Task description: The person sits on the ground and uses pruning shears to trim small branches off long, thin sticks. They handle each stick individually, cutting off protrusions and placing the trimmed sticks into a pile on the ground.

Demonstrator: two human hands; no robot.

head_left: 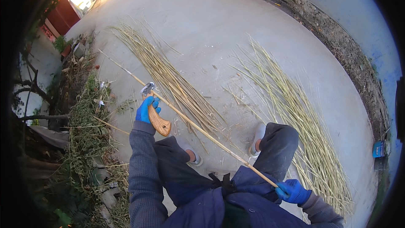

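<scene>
**Gloved hands hold a long reed stalk and a wooden-handled knife over a concrete yard**

Seen from above, a seated person in a dark padded jacket works with both hands in blue gloves. The left hand (147, 109), left of centre in the frame, is closed around the wooden handle of a knife (157, 118); its small metal blade points up and touches a long pale reed stalk (190, 123). The stalk runs diagonally from the upper left down to the lower right, crossing above the person's knees. There the right hand (292, 191) is closed in a fist around its thick end.

Two heaps of cut stalks lie on the concrete floor (219, 25): the left bundle (168, 76) just above the knife, the right bundle (295, 114) spreading down the right side beside the person's leg. Two light shoes show between them. Weeds and debris (84, 114) fill the left edge.
</scene>
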